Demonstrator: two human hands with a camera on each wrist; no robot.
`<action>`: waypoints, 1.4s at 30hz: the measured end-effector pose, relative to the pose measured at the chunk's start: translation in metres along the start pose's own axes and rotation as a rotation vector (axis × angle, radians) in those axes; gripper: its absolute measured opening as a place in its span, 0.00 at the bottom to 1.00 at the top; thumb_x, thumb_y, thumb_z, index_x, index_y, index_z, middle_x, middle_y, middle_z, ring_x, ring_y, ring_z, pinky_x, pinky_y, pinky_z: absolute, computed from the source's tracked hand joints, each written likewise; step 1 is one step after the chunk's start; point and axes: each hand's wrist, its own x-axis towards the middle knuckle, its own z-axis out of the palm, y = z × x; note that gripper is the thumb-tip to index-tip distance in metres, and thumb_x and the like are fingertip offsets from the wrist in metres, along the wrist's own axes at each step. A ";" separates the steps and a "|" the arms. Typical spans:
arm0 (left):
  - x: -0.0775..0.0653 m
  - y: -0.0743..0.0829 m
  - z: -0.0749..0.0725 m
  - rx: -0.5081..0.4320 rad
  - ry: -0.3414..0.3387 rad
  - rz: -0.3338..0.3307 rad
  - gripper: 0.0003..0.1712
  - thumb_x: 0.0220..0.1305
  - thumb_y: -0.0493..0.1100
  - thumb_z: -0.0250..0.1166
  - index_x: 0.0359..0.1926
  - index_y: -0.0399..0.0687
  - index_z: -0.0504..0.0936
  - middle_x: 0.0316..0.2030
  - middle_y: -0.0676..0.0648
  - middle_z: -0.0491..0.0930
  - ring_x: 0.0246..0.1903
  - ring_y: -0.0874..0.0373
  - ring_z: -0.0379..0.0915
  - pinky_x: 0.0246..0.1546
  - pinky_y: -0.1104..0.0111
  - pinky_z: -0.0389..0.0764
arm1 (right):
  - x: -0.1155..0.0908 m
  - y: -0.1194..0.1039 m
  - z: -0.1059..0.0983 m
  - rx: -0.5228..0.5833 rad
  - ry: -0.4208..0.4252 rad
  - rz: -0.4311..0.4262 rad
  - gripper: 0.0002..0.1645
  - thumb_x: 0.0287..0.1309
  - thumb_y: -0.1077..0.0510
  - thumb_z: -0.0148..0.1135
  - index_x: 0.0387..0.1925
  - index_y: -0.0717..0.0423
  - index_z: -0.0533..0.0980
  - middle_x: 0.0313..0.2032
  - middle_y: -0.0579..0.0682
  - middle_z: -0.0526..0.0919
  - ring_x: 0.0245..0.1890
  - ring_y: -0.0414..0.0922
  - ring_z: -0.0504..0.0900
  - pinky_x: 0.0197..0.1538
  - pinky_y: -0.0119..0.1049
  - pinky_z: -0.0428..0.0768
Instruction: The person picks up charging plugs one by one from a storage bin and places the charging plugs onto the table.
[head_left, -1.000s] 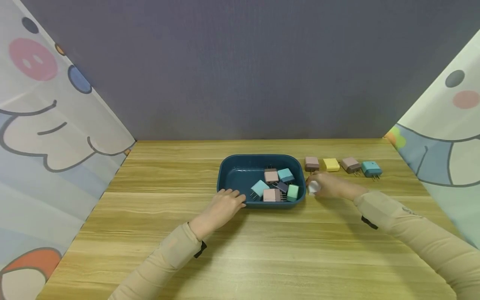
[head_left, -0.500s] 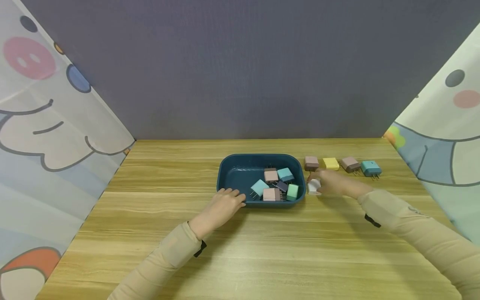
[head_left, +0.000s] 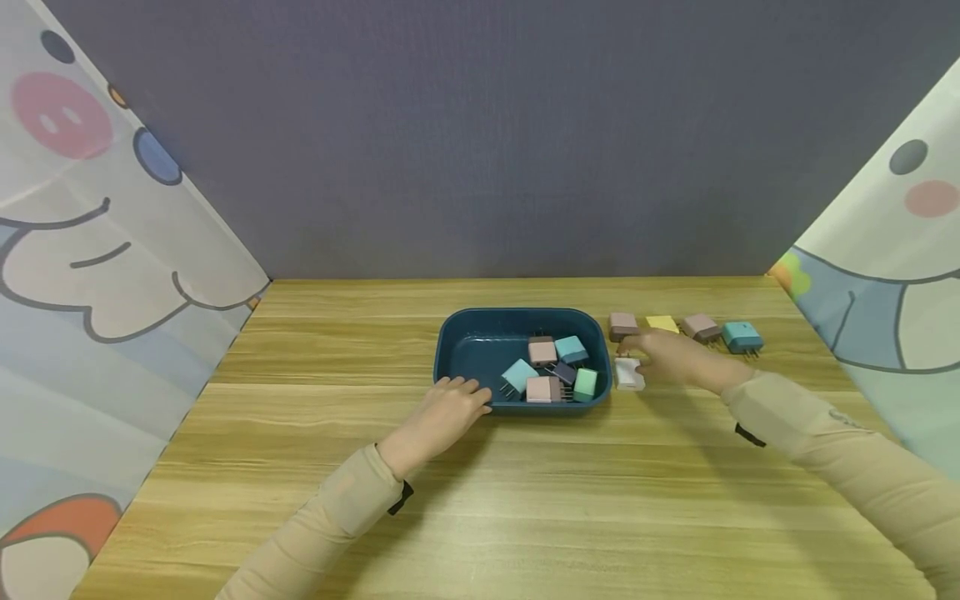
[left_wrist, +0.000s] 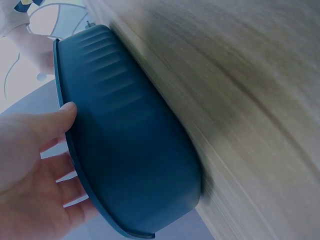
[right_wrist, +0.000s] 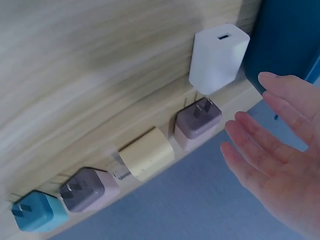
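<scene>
My left hand point(head_left: 438, 414) grips the near rim of a dark blue plastic bin point(head_left: 468, 354); in the left wrist view its thumb point(left_wrist: 65, 117) lies outside the wall and the fingers go over the rim. Beside the bin's right end, a white charger plug point(head_left: 629, 375) lies on the table, a port showing on its end in the right wrist view. My right hand point(right_wrist: 287, 175) is just past it with fingers spread, holding nothing. A pink and brown charger plug point(right_wrist: 197, 122) lies nearest those fingertips, then a yellow one point(right_wrist: 147, 155).
Farther right in the row lie another pink and brown charger plug point(head_left: 701, 329) and a blue one point(head_left: 742, 337). Inside the bin are several charger plugs, among them a green one point(head_left: 585, 383). A grey panel point(head_left: 480, 167) stands behind the wooden table point(head_left: 480, 517).
My right hand has let go of the white charger plug, which stays beside the bin, and has drawn slightly back and right. The left hand has kept its place on the rim.
</scene>
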 end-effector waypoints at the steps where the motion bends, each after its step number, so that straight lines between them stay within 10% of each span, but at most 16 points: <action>1: 0.000 0.000 0.001 -0.010 0.016 0.006 0.07 0.58 0.45 0.59 0.29 0.47 0.76 0.23 0.50 0.75 0.20 0.58 0.65 0.22 0.70 0.65 | 0.000 0.000 -0.001 -0.011 0.001 -0.001 0.17 0.43 0.70 0.64 0.40 0.66 0.74 0.40 0.60 0.78 0.39 0.56 0.77 0.37 0.42 0.75; 42: 0.001 0.001 -0.001 0.014 -0.018 -0.013 0.06 0.57 0.45 0.60 0.29 0.49 0.77 0.23 0.51 0.75 0.20 0.60 0.64 0.21 0.73 0.60 | 0.028 -0.070 -0.020 -0.261 0.016 -0.226 0.22 0.42 0.66 0.67 0.43 0.59 0.75 0.38 0.55 0.75 0.37 0.50 0.76 0.34 0.36 0.75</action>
